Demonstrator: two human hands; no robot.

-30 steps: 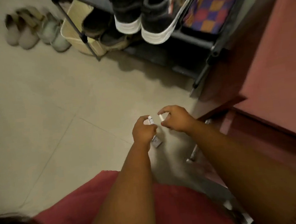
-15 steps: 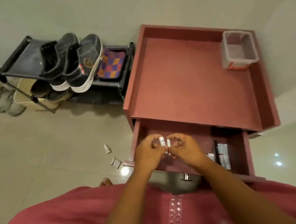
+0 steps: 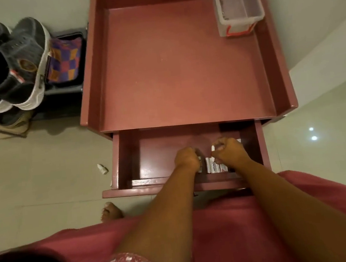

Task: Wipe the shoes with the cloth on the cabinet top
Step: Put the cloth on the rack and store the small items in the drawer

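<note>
Over the open drawer (image 3: 128,156) now, both hands (image 3: 208,159) have lowered inside, each pinching a small white piece.

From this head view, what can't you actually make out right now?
- Head view: what the left hand grips, covered by its curled fingers.
- Small white piece pinched by the right hand: too small to identify.
- Print on the silver packets in the drawer: too small.
- Shoes: cut off by left edge.

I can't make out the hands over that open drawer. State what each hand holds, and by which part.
Right hand pinches a small white tube-like item at its lower part; its top sticks up. Left hand is curled round something small; what, or where, cannot be told.
</note>
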